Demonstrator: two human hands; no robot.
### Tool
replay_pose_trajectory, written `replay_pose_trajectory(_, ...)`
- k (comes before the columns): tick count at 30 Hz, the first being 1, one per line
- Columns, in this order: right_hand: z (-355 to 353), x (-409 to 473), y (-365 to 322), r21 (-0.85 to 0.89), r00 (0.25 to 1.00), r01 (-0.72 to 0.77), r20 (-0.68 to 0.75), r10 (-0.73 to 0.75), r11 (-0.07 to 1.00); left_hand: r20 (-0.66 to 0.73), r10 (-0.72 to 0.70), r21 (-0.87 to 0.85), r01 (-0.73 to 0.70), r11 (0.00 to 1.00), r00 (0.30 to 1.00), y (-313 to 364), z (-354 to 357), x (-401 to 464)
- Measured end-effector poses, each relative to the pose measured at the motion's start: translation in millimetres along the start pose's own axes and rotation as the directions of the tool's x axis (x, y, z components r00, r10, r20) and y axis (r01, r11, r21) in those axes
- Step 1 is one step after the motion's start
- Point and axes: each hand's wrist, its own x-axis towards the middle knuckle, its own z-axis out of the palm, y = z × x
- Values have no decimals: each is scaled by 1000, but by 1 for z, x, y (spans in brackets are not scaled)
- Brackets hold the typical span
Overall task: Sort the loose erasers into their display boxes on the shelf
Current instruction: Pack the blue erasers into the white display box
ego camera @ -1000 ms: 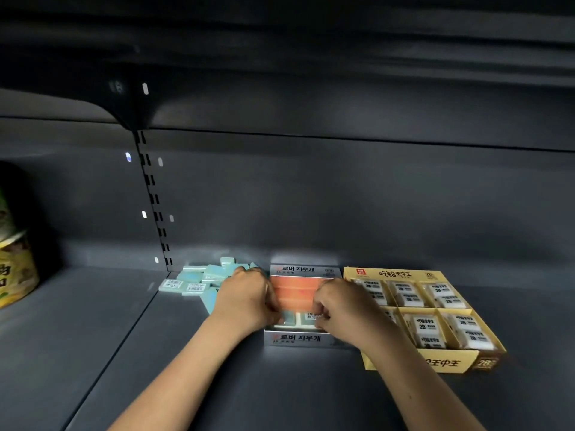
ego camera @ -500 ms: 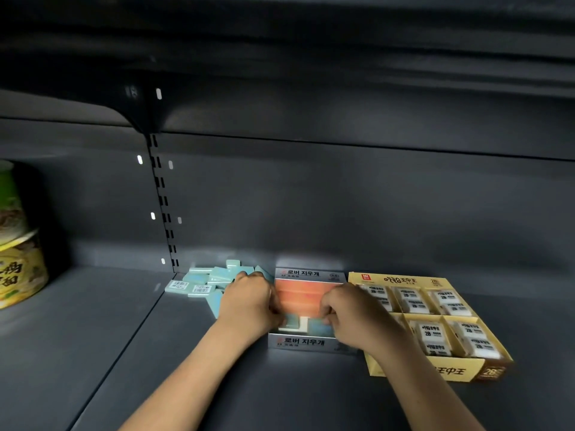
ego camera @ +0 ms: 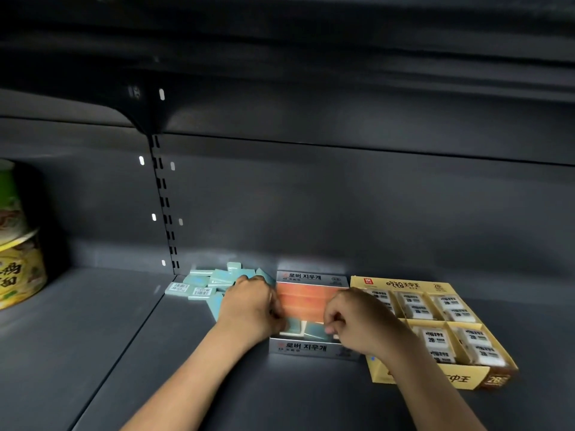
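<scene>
loose teal erasers (ego camera: pixel 208 283) heaped left of grey display box (ego camera: pixel 311 348), both hands' fingers (ego camera: pixel 330 327) curled inside, grasp unclear

Dim overall: the dark grey shelf (ego camera: pixel 93 353) and back panel swallow most of the light, and the shelf above is nearly black. Light falls from above and in front, forming a bright patch on the back wall just behind the grey box (ego camera: pixel 311 348), whose orange contents glow, slightly overexposed. Small glints mark the slotted upright (ego camera: pixel 165 206). Both hands cast soft shadows below them. The left hand (ego camera: pixel 249 306) and right hand (ego camera: pixel 357 321) look smeared by motion blur. Straight shelf lines bow towards the edges, wide-angle distortion. The cups (ego camera: pixel 15 259) at far left are soft.
</scene>
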Motion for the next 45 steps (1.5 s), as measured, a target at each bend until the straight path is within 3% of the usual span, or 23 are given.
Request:
replay_pose_trajectory(5, 4, 2, 4, 51, 994, 12, 106, -17, 999, -19, -16, 50, 17, 999, 1000, 1, 5, 4)
replay_pose_trajectory(11, 5, 5, 2, 82, 992, -7, 129, -4, 997, -2, -36, 58, 36, 998, 999, -2, 11, 9)
replay_pose_trajectory(14, 6, 5, 2, 84, 992, -6, 124, -5, 996, 18, -21, -125, 23, 992, 1000, -4, 6, 7)
replay_pose_trajectory(18, 0, 3, -1, 124, 992, 8, 122, -23, 992, 41, -56, -424, 69, 903, 998, -22, -10, 8)
replay_pose_trajectory(22, -4, 2, -4, 110, 995, 15, 100, -26, 994, -97, -228, -491, 153, 858, 969, -54, -41, 9)
replay_pose_trajectory(28, -13, 11, -15, 112, 997, 52, -57, -46, 992, -222, -314, -467, 182, 866, 923, -104, -75, 6)
replay_pose_trajectory(33, -8, 36, -45, 98, 986, 154, -86, -146, 983, -290, -156, -440, 14, 898, 944, -134, -71, -2)
replay_pose_trajectory(38, 6, 61, -71, -40, 990, 126, -62, -129, 991, -68, 198, -351, -209, 913, 978, -134, -44, -2)
replay_pose_trajectory(45, 17, 86, -85, -284, 996, 91, 40, -83, 955, 68, 275, -156, -262, 952, 959, -122, -23, 1)
